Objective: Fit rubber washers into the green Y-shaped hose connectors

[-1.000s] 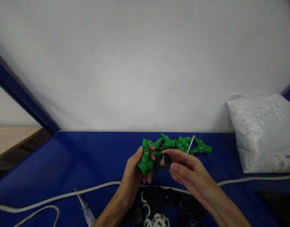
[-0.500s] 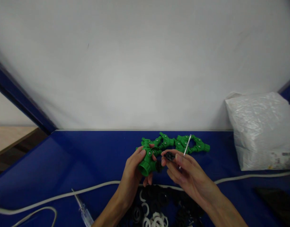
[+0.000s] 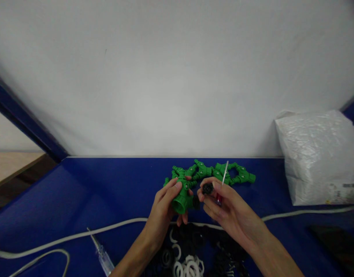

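Note:
My left hand (image 3: 164,202) is closed around a green plastic Y-shaped hose connector (image 3: 181,198), its wide round opening tilted down towards me. A black round piece (image 3: 195,202) shows at the connector's right side. Just to the right, my right hand (image 3: 224,200) pinches a small black plastic part (image 3: 207,188) between thumb and fingertips. The same hand also keeps a screwdriver (image 3: 225,174) in its curled fingers, its thin metal shaft pointing up and its reddish handle mostly hidden. The black part and the green connector are a small gap apart.
Several green connectors (image 3: 242,175) lie behind my hands on the blue table (image 3: 121,188). White rings (image 3: 191,267), black rings and screws are heaped in front. A clear-handled screwdriver (image 3: 103,257), white cable (image 3: 119,224), wrapped white package (image 3: 318,157) and dark flat object (image 3: 333,246) lie around.
The black part has turned in my right fingers, so its round end faces me more. The screwdriver shaft has shifted slightly left. My left hand has rotated the green connector slightly.

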